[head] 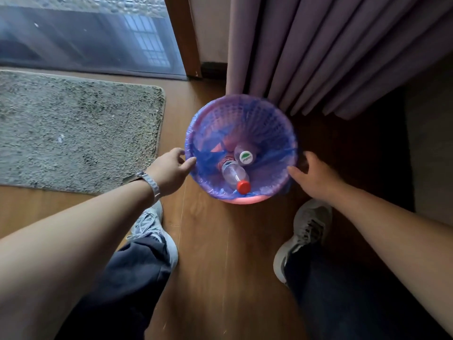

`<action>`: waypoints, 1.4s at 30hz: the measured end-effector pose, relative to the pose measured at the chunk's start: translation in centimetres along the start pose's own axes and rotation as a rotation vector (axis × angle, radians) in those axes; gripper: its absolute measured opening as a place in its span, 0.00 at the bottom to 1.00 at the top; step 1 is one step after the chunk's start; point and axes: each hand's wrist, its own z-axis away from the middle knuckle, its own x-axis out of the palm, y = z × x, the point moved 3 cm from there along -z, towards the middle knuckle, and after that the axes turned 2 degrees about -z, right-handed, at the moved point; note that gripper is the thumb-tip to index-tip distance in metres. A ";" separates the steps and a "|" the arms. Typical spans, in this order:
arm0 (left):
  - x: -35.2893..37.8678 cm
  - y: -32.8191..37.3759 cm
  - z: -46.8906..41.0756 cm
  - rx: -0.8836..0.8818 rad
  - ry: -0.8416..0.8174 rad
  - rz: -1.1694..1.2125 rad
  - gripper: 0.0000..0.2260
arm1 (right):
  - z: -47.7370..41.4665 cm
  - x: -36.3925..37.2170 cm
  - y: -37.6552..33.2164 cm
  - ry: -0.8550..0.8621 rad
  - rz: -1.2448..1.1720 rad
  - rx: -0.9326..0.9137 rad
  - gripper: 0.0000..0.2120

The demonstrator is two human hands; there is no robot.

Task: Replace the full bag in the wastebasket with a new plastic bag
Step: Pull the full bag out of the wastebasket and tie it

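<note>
Round pink plastic wastebasket (245,201) sits on the wooden floor (220,241) against the purple curtain (343,57), blue plastic bag (269,133) folded over its rim. My left hand (171,169) and right hand (316,179) flank it, each grip loosely spread, pinching nothing. They're placed, I judge, to peel both edges together.

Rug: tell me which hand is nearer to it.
Left. The left hand sits just right of the rug, at the left rim of the wastebasket. The right hand is at the right rim, with the whole wastebasket between it and the rug.
</note>
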 end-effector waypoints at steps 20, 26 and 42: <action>-2.7 7.7 2.3 0.426 0.335 -0.118 0.15 | 2.5 0.4 -5.5 0.140 0.247 -0.342 0.14; -0.4 10.3 4.0 0.702 0.207 -0.069 0.09 | 4.1 1.5 -8.4 0.129 0.207 -0.527 0.11; 0.4 4.5 1.8 0.332 0.149 0.052 0.05 | 2.9 1.3 -5.6 0.164 0.128 -0.448 0.13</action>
